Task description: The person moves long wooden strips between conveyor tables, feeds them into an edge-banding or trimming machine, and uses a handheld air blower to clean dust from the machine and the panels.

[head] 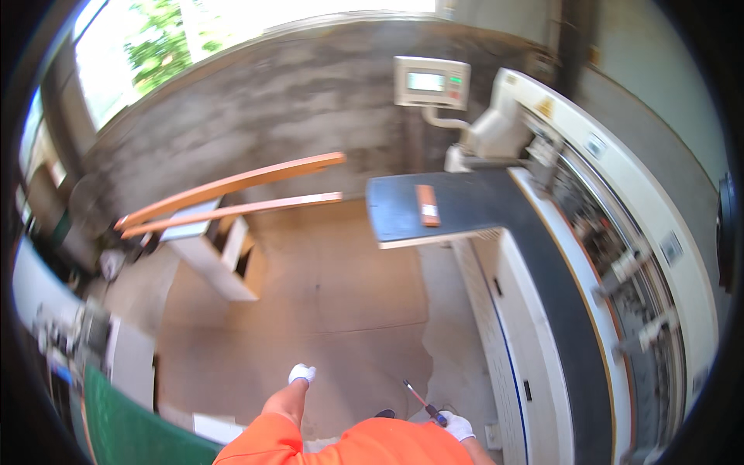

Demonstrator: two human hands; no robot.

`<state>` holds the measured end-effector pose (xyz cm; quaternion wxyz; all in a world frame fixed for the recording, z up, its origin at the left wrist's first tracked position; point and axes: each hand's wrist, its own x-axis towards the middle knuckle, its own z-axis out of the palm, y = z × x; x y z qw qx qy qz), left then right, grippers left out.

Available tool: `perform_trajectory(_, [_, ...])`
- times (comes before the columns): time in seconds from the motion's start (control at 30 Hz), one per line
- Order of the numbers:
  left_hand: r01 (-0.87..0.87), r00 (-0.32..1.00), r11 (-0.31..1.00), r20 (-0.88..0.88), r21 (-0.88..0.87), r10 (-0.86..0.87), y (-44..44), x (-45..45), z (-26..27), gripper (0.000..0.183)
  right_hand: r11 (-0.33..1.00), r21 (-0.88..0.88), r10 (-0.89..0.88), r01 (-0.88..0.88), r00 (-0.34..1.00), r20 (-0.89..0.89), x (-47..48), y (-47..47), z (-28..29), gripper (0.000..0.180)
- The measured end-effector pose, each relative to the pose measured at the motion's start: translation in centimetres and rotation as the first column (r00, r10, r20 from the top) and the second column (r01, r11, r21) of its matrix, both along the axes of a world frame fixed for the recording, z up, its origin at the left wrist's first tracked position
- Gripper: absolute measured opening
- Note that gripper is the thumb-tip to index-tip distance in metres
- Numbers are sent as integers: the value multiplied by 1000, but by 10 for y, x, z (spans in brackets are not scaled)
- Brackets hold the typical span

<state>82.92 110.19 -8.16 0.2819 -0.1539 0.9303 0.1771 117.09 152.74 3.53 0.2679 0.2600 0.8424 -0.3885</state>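
Observation:
My left hand (302, 374), in a white knitted glove, hangs over the brown floor covering (349, 279) with its fingers curled in. Nothing shows in it. In my right hand (460, 426), also gloved in white, is a long screwdriver (433, 411) with a dark blue handle. Its thin reddish shaft points up and left to a dark tip. This hand is low, beside the white base cabinet (523, 349) of a large edge-banding machine (628, 174). On the machine's black table (465, 197) lies a short orange-brown strip (428, 204) bearing a white label.
Two long orange-brown strips (232, 214) rest across a white stand (215, 261), jutting toward the machine. A control panel (431, 82) with a lit screen stands above the table's far end. Behind me at left is a green curved surface (139, 418) beside other machinery (81, 337).

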Motion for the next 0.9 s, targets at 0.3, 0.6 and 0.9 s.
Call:
perform_trajectory(0.3, [6, 988, 1000, 155, -3, -5, -78, 280, -55, 60, 774, 26, 633, -633, 774, 4, -74, -8, -10, 52])
perform_trajectory(0.6, [-531, 719, 847, 544, 28, 433, 46, 598, -70, 61, 904, -23, 427, -426, 902, 72, -3, 116, -184, 41])
perform_trajectory(0.9, [-497, 786, 858, 484, 128, 384, 62, 637, -47, 50, 877, -86, 481, -473, 863, 155, 5, 71, -149, 38])
